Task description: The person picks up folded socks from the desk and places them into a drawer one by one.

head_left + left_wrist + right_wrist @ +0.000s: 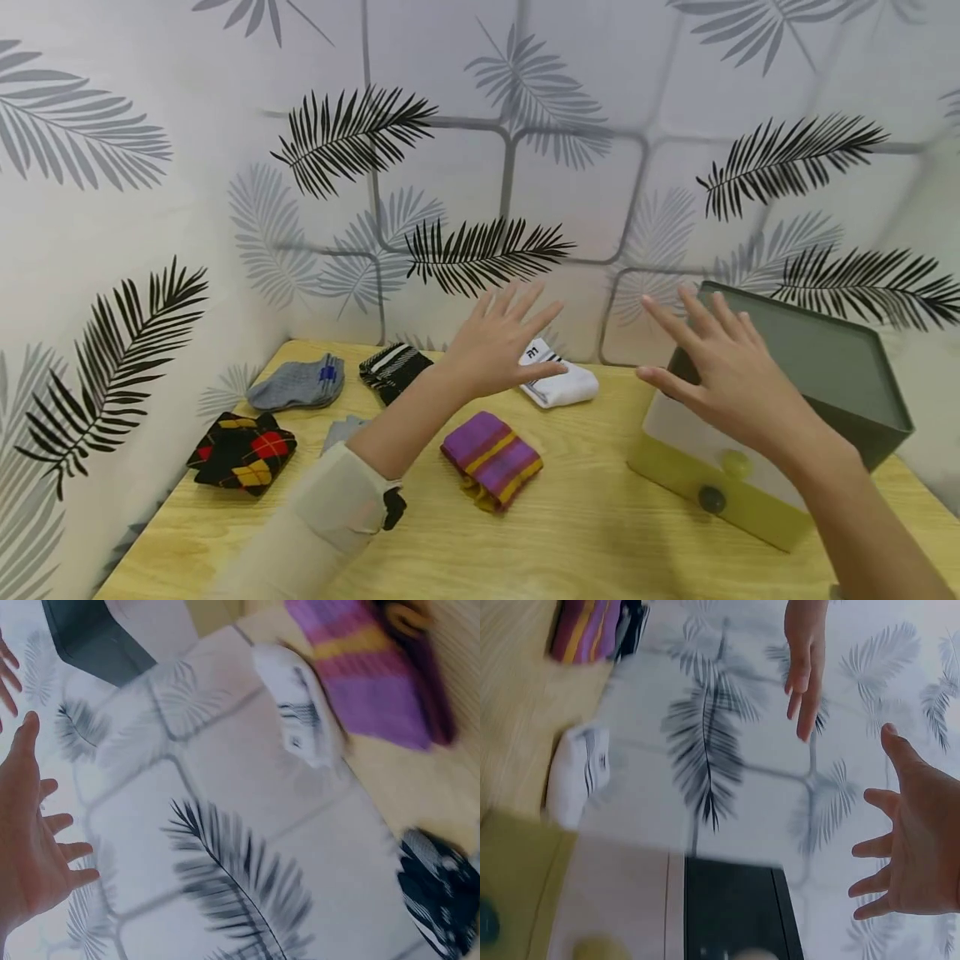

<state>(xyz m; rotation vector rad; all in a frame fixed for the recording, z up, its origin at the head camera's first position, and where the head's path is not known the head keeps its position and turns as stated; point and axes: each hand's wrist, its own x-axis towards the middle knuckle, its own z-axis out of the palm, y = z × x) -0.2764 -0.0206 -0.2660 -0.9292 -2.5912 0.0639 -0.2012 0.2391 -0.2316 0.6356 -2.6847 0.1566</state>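
Note:
Both hands hover in the air above the table with fingers spread, and neither holds anything. My left hand (pixel 498 346) is in front of a folded white sock (pixel 562 385) with dark stripes. Below it on the table lies a folded purple and yellow striped sock (pixel 491 458). My right hand (pixel 723 375) is raised in front of a small drawer box (pixel 720 500) with a dark grey-green top. To the left lie a grey sock pair (pixel 296 383), a black and white patterned sock (pixel 393 371) and an argyle sock bundle (pixel 242 452). A light grey-blue sock (pixel 343 432) is partly hidden by the left arm.
The wooden table (pixel 585 533) stands against walls covered in leaf-patterned paper (pixel 570 192). Round knobs, one dark (pixel 711 500) and one yellow (pixel 736 463), stick out from the box front. The box takes up the table's right side.

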